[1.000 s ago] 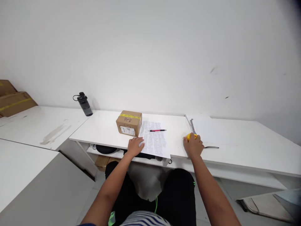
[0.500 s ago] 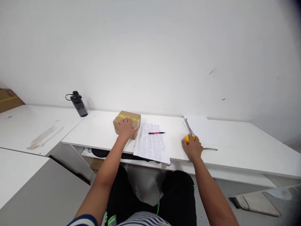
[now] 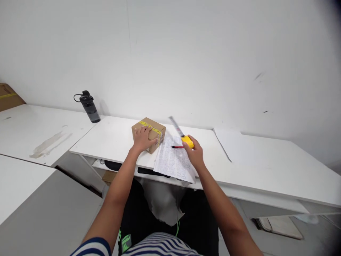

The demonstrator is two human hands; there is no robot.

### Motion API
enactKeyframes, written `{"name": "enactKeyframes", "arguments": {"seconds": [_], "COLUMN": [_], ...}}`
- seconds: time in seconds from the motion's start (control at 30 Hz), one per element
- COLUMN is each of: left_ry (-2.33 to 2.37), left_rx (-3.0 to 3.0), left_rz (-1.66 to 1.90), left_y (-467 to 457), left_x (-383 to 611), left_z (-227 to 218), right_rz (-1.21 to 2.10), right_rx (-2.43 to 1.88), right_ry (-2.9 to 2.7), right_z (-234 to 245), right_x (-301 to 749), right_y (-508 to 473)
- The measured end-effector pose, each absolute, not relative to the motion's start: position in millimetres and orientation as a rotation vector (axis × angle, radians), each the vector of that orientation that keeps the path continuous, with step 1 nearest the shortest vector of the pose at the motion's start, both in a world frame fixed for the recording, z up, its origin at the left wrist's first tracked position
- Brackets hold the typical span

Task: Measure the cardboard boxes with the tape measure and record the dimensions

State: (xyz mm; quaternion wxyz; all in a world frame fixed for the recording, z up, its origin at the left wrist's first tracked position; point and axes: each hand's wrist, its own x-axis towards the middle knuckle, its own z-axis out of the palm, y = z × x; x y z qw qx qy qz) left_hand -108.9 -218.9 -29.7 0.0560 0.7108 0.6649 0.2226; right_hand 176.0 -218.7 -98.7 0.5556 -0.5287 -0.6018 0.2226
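Observation:
My left hand [image 3: 142, 139] lies on top of a small cardboard box [image 3: 154, 132] with yellow tape, its fingers curled over the near top edge. My right hand [image 3: 195, 153] is closed round a yellow tape measure [image 3: 188, 141], lifted above the desk, with a short length of blade [image 3: 175, 125] sticking out toward the box. Under the tape measure lie a handwritten sheet of paper [image 3: 173, 161] and a red pen [image 3: 176, 146].
A dark water bottle [image 3: 88, 106] stands at the back left of the white desk [image 3: 114, 140]. A blank white sheet [image 3: 229, 142] lies to the right. A cardboard carton [image 3: 7, 96] sits at far left. A shelf [image 3: 149, 172] runs under the desk.
My right hand has lifted the tape measure off the desk and carried it left over the paper, toward the box. The left hand stays on the box, which has turned slightly.

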Motion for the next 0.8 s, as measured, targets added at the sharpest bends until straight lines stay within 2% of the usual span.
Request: {"name": "enactKeyframes", "arguments": {"seconds": [0.13,0.27,0.57,0.73,0.8], "left_ry": [2.033,2.02,1.985,2.367,2.459], "left_rx": [2.12,2.064,2.057,1.632,1.573], "left_rz": [0.647,0.665,0.752,0.997,0.964], "left_y": [-219.5,-223.6,-217.6,-168.3,-148.8], "left_x": [-104.2,-103.2,-110.1,-131.3,-143.9], "left_z": [-26.3,-23.9,-20.5,7.4,11.3], "right_rz": [0.8,0.843,0.784,0.821,0.851], "right_rx": [-1.033,-1.021,-1.021,-0.982,-0.992], "right_ry": [-1.373,-1.387,-1.386,-1.427,-1.448], "right_z": [-56.7,-35.3,-42.1,-39.8,-38.0], "right_x": [102.3,67.2,73.8,78.7,80.3], "right_y": [-201.3,-190.1,-192.7,-189.7,-187.9]}}
